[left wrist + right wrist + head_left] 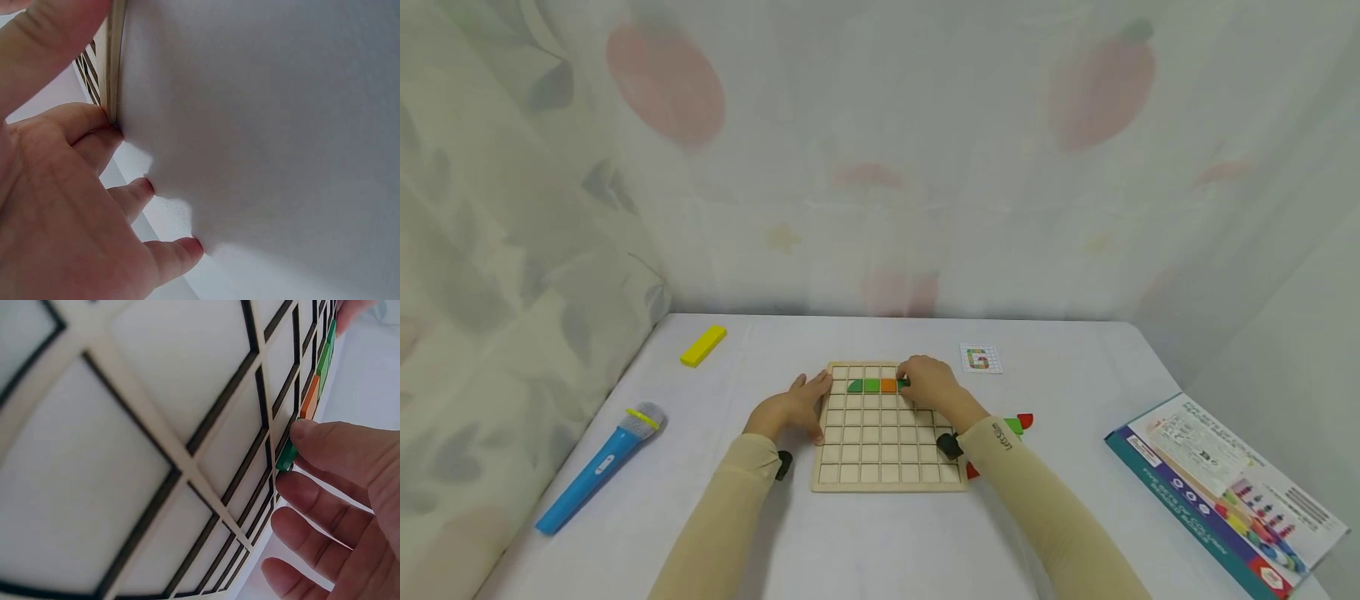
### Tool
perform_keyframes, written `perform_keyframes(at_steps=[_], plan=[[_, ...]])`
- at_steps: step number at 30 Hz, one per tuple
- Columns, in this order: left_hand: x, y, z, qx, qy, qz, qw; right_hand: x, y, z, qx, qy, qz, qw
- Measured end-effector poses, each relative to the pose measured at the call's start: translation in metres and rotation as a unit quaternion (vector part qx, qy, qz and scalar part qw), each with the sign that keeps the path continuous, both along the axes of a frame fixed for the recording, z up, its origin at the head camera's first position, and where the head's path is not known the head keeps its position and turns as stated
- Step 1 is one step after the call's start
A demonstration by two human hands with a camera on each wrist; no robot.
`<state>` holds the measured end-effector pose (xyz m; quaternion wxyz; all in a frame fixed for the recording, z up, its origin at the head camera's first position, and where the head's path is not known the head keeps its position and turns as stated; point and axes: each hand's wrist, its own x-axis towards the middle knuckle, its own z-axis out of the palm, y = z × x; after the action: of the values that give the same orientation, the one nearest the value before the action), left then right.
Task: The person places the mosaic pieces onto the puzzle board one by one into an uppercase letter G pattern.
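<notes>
1. Dark green piece (286,456): at the gridded board (871,452), just right of the orange square (888,386); long axis and full seating cannot be confirmed.
2. Right hand (931,383): nearer; thumb and fingers pinch the piece, reaching over the board's right side.
3. Left hand (790,408): fingers spread, touching the left edge.

Sleeves (722,525) are beige, the right one lettered; wrist devices (950,447) are black.
</notes>
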<state>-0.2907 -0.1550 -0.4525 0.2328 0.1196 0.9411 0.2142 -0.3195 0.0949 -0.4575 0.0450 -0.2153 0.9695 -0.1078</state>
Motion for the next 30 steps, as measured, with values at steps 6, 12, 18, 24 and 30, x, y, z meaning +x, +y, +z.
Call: perform_keyframes(at_steps=[6, 12, 18, 24, 30], plan=[[-0.004, -0.001, -0.004, 0.0, -0.003, 0.0, 1.0, 0.003, -0.001, 0.003, 0.007, -0.002, -0.004, 1.0], [-0.007, -0.001, -0.006, 0.002, -0.003, 0.002, 1.0, 0.002, 0.001, 0.001, 0.01, 0.002, -0.011, 0.9999], [-0.009, -0.001, -0.005, 0.006, -0.001, -0.001, 1.0, 0.0, 0.006, 0.0, 0.007, 0.013, -0.007, 0.9999], [-0.008, -0.001, -0.003, 0.005, -0.002, -0.004, 1.0, 0.007, 0.023, 0.012, -0.023, 0.024, -0.002, 0.9995], [-0.009, -0.005, -0.001, 0.001, 0.004, -0.015, 0.9999, 0.011, 0.056, 0.023, -0.046, 0.044, -0.025, 0.9977]])
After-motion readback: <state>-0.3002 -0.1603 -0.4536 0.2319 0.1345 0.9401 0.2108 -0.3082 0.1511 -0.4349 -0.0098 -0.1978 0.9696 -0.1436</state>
